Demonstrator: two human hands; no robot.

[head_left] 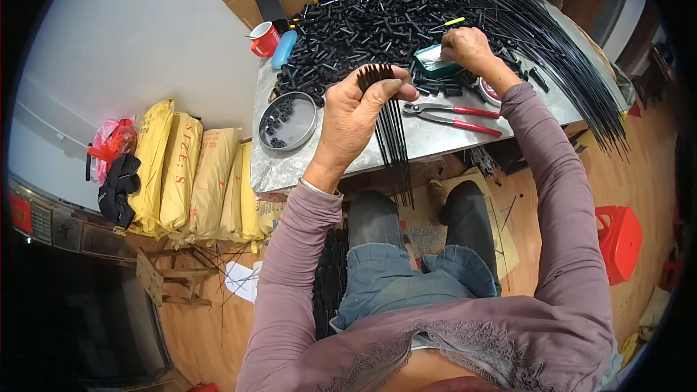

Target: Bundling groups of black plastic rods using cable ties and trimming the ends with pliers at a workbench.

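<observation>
My left hand [347, 112] is closed round a bundle of thin black rods [393, 134]. Their upper ends poke out above my fingers, and the long ends hang down past the table edge. My right hand [467, 49] is at a small teal box [428, 64] with pale contents, its fingers drawn together over the box's right end. What those fingers hold, if anything, is hidden. Pincers with red handles [465, 110] lie on the table between my hands. Behind them spreads a big heap of short black tube-like parts [377, 14].
A round dish [311, 131] with small black pieces stands at the left, near a red mug [264, 40] and a blue case [284, 49]. Long black rods [581, 65] overhang the table's right side. Yellow sacks [181, 174] line the wall; a red jug [621, 243] stands right.
</observation>
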